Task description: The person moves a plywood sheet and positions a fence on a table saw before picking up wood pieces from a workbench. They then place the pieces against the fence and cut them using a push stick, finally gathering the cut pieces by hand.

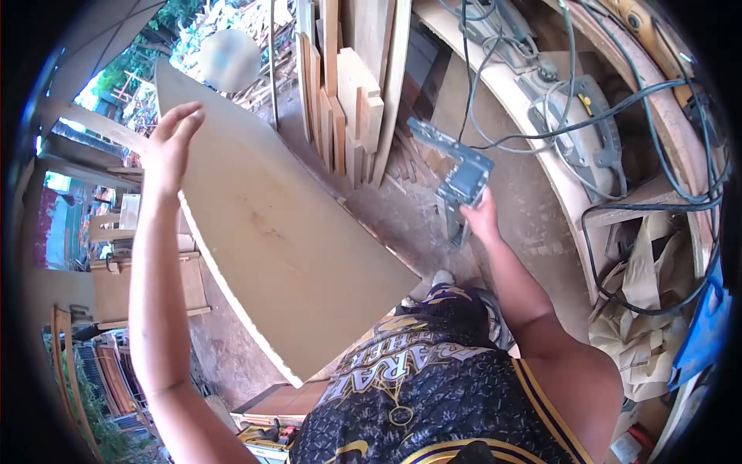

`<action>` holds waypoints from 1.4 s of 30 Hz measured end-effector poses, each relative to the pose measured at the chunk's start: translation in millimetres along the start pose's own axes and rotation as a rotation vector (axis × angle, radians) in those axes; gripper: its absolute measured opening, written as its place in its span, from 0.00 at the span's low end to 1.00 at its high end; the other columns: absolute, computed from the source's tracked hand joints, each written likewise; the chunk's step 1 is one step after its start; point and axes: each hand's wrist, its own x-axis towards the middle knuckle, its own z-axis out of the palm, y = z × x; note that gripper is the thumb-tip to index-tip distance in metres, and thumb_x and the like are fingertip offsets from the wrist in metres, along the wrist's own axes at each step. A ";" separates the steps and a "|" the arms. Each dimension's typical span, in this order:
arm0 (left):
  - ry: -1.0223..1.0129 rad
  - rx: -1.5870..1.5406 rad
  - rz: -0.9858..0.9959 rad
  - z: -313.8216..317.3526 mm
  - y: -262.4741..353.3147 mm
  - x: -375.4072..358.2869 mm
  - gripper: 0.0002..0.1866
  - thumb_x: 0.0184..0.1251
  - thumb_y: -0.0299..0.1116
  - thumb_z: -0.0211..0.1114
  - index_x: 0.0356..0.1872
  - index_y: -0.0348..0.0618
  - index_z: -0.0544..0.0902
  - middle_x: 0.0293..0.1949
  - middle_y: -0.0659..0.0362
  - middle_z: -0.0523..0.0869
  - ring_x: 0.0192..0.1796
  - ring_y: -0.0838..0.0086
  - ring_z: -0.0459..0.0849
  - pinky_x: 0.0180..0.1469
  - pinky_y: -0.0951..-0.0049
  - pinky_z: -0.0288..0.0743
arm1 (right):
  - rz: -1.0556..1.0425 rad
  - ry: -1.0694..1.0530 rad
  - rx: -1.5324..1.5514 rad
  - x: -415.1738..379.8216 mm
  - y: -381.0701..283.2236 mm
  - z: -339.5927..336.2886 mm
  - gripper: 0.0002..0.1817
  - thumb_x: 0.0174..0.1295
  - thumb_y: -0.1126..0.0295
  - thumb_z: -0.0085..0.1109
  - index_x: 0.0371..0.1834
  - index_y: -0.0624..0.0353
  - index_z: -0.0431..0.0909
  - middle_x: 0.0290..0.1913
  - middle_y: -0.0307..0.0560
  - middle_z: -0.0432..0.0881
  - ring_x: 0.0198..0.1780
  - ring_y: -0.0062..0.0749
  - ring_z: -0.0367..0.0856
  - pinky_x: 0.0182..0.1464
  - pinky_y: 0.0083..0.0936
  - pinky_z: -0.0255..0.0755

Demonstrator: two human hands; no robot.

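Shows, in head view, left hand [168,151] at far stretch of wide board [309,267], by outer left edge. Fingers bent, slightly parted; cannot tell if pinching edge or only resting there. Shows board lying between both hands, long axis running from far upper left down to near corner beside jersey [413,394]. Spreads mostly below and to the right of left hand, clearly nearer to left than to right hand [482,215]. Closes right hand round power tool [469,178], well apart from board's right edge. Past board, shows wood strips [363,116] standing upright; off to the right, sanders [576,127] and cables [649,90] on shelf [566,201].
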 end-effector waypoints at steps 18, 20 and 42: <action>0.007 -0.306 1.218 171.5 36.3 101.3 0.12 0.65 0.39 0.62 0.29 0.41 0.84 0.25 0.54 0.80 0.33 0.58 0.78 0.42 0.63 0.67 | 0.097 0.591 -0.456 -267.4 -124.0 -77.0 0.24 0.50 0.79 0.64 0.53 0.61 0.72 0.48 0.43 0.80 0.50 0.30 0.78 0.55 0.29 0.71; -0.043 -0.309 1.205 210.5 45.5 122.9 0.15 0.65 0.44 0.63 0.34 0.42 0.85 0.29 0.55 0.82 0.38 0.58 0.79 0.47 0.63 0.69 | 0.148 0.812 -0.455 -312.0 -145.8 -62.1 0.25 0.50 0.81 0.60 0.55 0.63 0.71 0.48 0.44 0.79 0.50 0.31 0.78 0.55 0.28 0.70; -0.696 0.092 0.834 355.1 -94.5 5.5 0.33 0.62 0.44 0.63 0.68 0.43 0.69 0.72 0.41 0.60 0.73 0.46 0.60 0.73 0.50 0.56 | 0.168 0.600 -0.503 -418.7 -197.2 -21.8 0.36 0.50 0.66 0.69 0.63 0.69 0.67 0.57 0.54 0.75 0.57 0.37 0.73 0.63 0.34 0.64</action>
